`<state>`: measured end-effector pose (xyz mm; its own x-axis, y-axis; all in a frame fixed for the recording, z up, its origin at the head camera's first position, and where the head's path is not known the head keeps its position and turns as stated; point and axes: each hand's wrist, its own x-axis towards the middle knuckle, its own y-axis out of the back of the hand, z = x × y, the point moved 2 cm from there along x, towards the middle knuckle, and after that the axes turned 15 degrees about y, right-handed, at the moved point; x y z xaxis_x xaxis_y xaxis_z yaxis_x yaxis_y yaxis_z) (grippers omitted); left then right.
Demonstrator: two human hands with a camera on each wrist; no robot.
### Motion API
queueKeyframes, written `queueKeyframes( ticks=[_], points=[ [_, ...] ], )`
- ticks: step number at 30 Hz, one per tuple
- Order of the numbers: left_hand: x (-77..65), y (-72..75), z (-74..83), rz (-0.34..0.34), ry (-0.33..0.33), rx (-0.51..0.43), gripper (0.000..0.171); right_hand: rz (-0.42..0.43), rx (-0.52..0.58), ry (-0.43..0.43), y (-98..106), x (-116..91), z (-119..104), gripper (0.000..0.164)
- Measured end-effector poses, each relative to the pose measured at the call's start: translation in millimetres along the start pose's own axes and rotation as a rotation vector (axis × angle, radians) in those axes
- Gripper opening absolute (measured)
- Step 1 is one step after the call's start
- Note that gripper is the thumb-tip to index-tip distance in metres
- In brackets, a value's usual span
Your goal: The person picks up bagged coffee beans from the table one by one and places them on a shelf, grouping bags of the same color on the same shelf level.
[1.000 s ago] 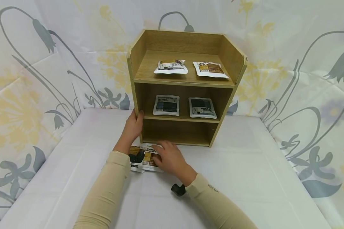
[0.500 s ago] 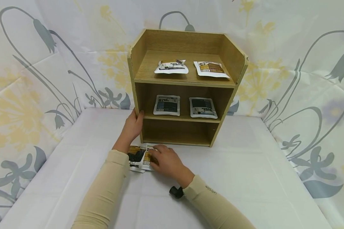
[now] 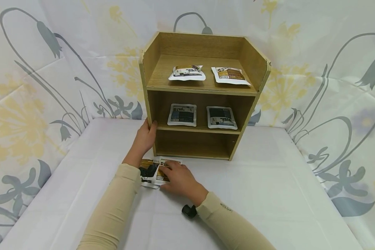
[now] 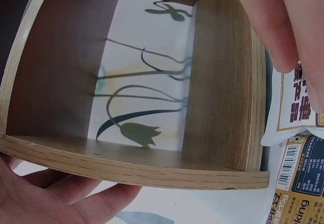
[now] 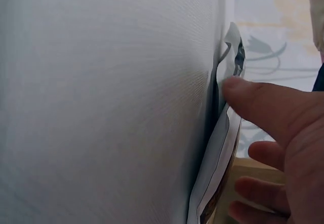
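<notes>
My left hand (image 3: pixel 145 135) grips the left side panel of a small wooden shelf (image 3: pixel 203 92), thumb on its front edge. In the left wrist view its fingers (image 4: pixel 109 204) show behind the panel. My right hand (image 3: pixel 181 180) rests over a white food packet with a brown-gold label (image 3: pixel 160 176), which lies before the shelf. In the right wrist view the thumb (image 5: pixel 243 90) touches the edge of this packet (image 5: pixel 215 163), with the other fingers spread apart from it. A second brown-gold packet (image 3: pixel 147 182) lies partly under the first, and partly hidden by my left wrist.
Two brown-labelled packets (image 3: pixel 186 73) (image 3: pixel 229 76) lie on the top shelf. Two dark-labelled ones (image 3: pixel 182 115) (image 3: pixel 221 118) lie on the middle shelf. The bottom compartment (image 3: pixel 192 144) stands above the white tablecloth (image 3: pixel 268 173). Flowered cloth (image 3: pixel 300 86) hangs behind.
My right hand has shifted slightly left and toward me over the packet, its thumb now at the packet's near edge. My left hand has kept its hold on the shelf.
</notes>
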<state>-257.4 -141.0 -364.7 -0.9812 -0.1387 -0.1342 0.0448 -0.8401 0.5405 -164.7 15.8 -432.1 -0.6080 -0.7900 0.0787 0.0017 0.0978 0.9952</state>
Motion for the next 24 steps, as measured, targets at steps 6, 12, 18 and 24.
queueKeyframes(
  ticks=[6, 12, 18, 24],
  points=[
    [1.0, -1.2, 0.7, 0.006, -0.005, -0.003, 0.063, -0.051, 0.001, -0.023, -0.6, 0.4, -1.3, 0.073],
    [1.5, -2.0, 1.0, 0.01, -0.005, -0.003, 0.062, -0.055, -0.009, -0.022, -0.7, 1.5, -2.2, 0.073],
    [0.9, -1.3, 0.8, 0.009, -0.005, -0.007, 0.062, -0.078, -0.005, -0.033, 4.7, 1.5, -5.7, 0.067],
    [1.5, -0.8, -0.9, 0.012, -0.006, -0.001, 0.063, -0.08, -0.007, -0.03, 6.9, 1.6, -6.7, 0.057]
  ],
)
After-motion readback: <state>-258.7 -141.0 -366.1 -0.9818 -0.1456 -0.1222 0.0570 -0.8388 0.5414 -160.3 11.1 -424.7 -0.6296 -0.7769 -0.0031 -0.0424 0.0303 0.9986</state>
